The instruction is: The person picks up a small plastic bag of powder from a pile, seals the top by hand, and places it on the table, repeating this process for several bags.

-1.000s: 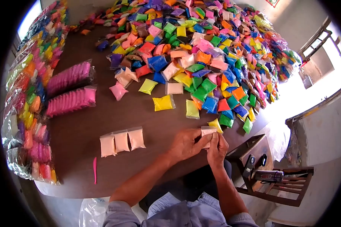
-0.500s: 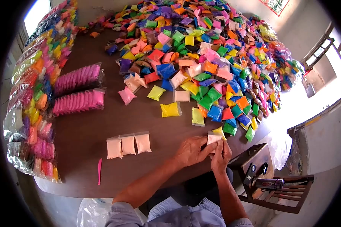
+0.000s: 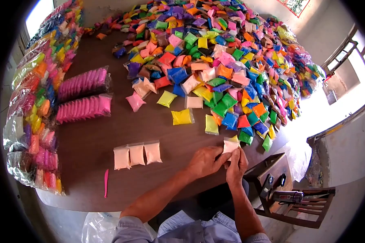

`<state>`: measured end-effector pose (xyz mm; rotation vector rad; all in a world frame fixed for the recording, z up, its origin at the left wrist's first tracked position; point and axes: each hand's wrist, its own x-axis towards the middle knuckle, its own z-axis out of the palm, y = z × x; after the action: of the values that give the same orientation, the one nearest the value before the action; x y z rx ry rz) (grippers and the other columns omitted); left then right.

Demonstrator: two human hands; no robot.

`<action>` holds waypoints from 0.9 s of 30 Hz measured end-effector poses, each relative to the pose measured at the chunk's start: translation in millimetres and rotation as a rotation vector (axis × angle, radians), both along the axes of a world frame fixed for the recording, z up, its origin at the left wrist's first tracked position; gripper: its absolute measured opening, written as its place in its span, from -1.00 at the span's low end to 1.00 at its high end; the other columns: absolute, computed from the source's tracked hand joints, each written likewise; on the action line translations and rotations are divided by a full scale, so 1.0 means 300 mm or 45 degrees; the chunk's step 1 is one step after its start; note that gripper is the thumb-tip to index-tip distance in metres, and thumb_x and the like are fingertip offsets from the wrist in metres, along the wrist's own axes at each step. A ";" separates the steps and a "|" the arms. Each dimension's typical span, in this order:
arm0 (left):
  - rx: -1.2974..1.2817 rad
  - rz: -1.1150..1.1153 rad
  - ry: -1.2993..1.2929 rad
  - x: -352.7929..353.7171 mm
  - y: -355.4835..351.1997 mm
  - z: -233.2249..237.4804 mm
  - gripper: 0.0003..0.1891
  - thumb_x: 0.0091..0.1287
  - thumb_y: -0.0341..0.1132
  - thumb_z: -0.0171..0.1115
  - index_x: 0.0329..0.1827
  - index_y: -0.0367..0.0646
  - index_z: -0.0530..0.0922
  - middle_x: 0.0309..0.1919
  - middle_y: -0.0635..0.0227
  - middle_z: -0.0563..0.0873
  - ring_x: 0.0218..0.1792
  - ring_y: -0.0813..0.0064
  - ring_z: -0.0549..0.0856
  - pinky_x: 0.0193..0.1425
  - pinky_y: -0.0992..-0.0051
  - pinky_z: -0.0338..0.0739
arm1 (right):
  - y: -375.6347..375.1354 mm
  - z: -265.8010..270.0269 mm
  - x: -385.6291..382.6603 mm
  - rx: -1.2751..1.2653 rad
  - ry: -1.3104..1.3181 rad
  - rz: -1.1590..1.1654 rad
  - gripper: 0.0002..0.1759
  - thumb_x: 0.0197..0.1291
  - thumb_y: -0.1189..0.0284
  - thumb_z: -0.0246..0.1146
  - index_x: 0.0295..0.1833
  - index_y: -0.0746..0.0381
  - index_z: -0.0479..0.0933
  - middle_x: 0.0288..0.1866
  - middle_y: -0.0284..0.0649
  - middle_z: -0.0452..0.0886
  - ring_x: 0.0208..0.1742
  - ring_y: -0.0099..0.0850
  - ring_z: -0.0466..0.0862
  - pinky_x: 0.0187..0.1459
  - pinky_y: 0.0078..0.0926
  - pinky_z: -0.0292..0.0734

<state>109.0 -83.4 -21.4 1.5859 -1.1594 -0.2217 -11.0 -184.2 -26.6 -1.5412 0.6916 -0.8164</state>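
Note:
Both my hands meet at the table's front right, gripping one small pale peach packet point(image 3: 231, 146). My left hand point(image 3: 207, 161) pinches its lower left side, and my right hand point(image 3: 236, 165) holds the lower right. A bit of yellow shows at the packet's top edge, from a packet behind it. To the left, three pale peach packets point(image 3: 137, 155) lie side by side in a row. A pink plastic stick-like tool point(image 3: 106, 183) rests on the table in front of them.
A big heap of colourful packets point(image 3: 215, 81) covers the back and right of the table point(image 3: 81, 158). Two bags of pink packets point(image 3: 84, 108) lie at left, beside stacked clear bags point(image 3: 32, 137). A wooden chair point(image 3: 312, 206) stands at right.
The peach packet in my hands has tilted slightly more upright and now covers most of the yellow one behind it. My hands have barely shifted.

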 end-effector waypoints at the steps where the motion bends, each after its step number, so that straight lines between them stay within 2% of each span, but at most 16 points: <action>1: 0.013 0.008 0.069 0.000 0.001 0.001 -0.67 0.55 -0.14 0.35 -0.27 -0.27 0.70 -0.41 0.02 0.76 -0.36 -0.06 0.78 -0.28 0.13 0.62 | -0.001 0.000 0.000 -0.001 0.001 0.000 -0.67 0.72 0.30 0.06 0.19 0.29 0.63 -0.29 -0.44 0.61 -0.45 -0.73 0.46 -0.43 -0.73 0.34; 6: 0.014 0.000 0.187 -0.003 -0.005 -0.014 -0.63 0.56 -0.06 0.32 -0.26 -0.22 0.68 -0.41 0.08 0.77 -0.34 -0.05 0.77 -0.26 0.09 0.63 | -0.019 -0.021 -0.010 -0.027 -0.049 0.086 -0.66 0.71 0.29 0.09 0.23 0.31 0.63 -0.29 -0.43 0.61 -0.46 -0.73 0.46 -0.45 -0.71 0.35; 11: 0.055 0.003 0.385 -0.002 0.012 0.048 -0.59 0.52 -0.03 0.38 -0.27 -0.27 0.70 -0.45 0.04 0.76 -0.42 0.04 0.78 -0.33 0.18 0.62 | -0.022 -0.023 -0.011 -0.036 -0.045 0.106 -0.65 0.68 0.27 0.13 0.23 0.32 0.63 -0.29 -0.42 0.62 -0.45 -0.72 0.49 -0.43 -0.69 0.39; 14: 0.034 0.079 0.437 0.000 -0.006 -0.009 -0.61 0.52 -0.07 0.38 -0.24 -0.30 0.70 -0.44 0.01 0.75 -0.44 0.05 0.79 -0.38 0.20 0.61 | -0.021 -0.022 -0.014 -0.095 0.030 0.116 -0.62 0.68 0.23 0.13 0.23 0.33 0.63 -0.29 -0.42 0.61 -0.45 -0.71 0.49 -0.44 -0.69 0.37; 22: -0.049 0.109 0.291 0.011 -0.002 0.006 -0.65 0.50 -0.12 0.41 -0.24 -0.29 0.69 -0.46 -0.03 0.73 -0.46 0.03 0.77 -0.39 0.20 0.60 | -0.016 -0.021 -0.001 -0.077 0.039 0.088 -0.59 0.69 0.20 0.09 0.13 0.34 0.64 -0.30 -0.40 0.63 -0.45 -0.69 0.50 -0.42 -0.68 0.38; 24: -0.061 0.089 0.275 0.007 -0.002 0.009 -0.66 0.49 -0.12 0.42 -0.25 -0.29 0.69 -0.46 -0.02 0.72 -0.47 0.05 0.76 -0.39 0.20 0.59 | -0.023 -0.030 -0.010 -0.080 0.009 0.089 -0.65 0.63 0.25 0.18 0.08 0.34 0.67 -0.33 -0.41 0.62 -0.43 -0.69 0.52 -0.42 -0.67 0.39; 27: 0.018 0.106 0.394 -0.002 -0.007 -0.002 -0.66 0.49 -0.14 0.42 -0.27 -0.28 0.67 -0.48 0.01 0.71 -0.50 0.11 0.73 -0.40 0.21 0.57 | -0.018 -0.014 -0.017 -0.126 0.062 0.091 -0.67 0.63 0.26 0.19 0.04 0.34 0.66 -0.34 -0.42 0.60 -0.44 -0.70 0.51 -0.42 -0.67 0.37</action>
<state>108.3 -85.5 -21.9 1.5448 -0.8522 -0.4058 -16.2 -189.6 -30.8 -1.6700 0.6359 -0.7712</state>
